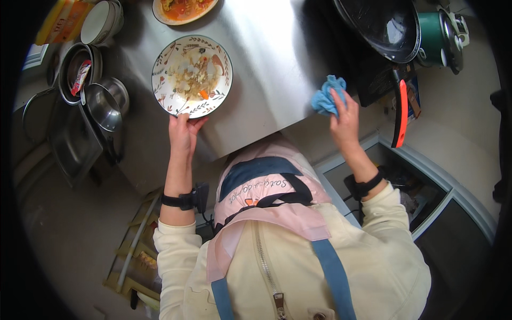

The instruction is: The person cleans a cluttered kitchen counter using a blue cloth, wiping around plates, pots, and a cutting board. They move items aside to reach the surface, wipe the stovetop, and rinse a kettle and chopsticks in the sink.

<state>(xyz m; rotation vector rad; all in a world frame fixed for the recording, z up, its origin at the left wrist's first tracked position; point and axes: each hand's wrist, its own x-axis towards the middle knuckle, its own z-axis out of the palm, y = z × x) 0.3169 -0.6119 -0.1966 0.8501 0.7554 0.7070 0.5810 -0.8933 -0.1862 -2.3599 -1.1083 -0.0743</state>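
Observation:
My left hand [184, 130] grips the near rim of a round plate [162, 86] with a leaf and flower pattern, thumb on the rim and fingers beneath. Food scraps [196, 74] and an orange piece [204, 94] lie in it. Whether the plate rests on the steel counter [264, 80] or is slightly raised, I cannot tell. In my right hand [345, 120] is a crumpled blue cloth [329, 96], at the counter's front edge on the right.
A dish of red saucy food [184, 19] stands behind the plate. To the right are a black wok [384, 32], its orange-and-black handle [401, 114] jutting toward me, and a green pot [430, 38]. Stacked bowls [96, 24], metal pans [103, 106] and a sink [74, 140] are at left.

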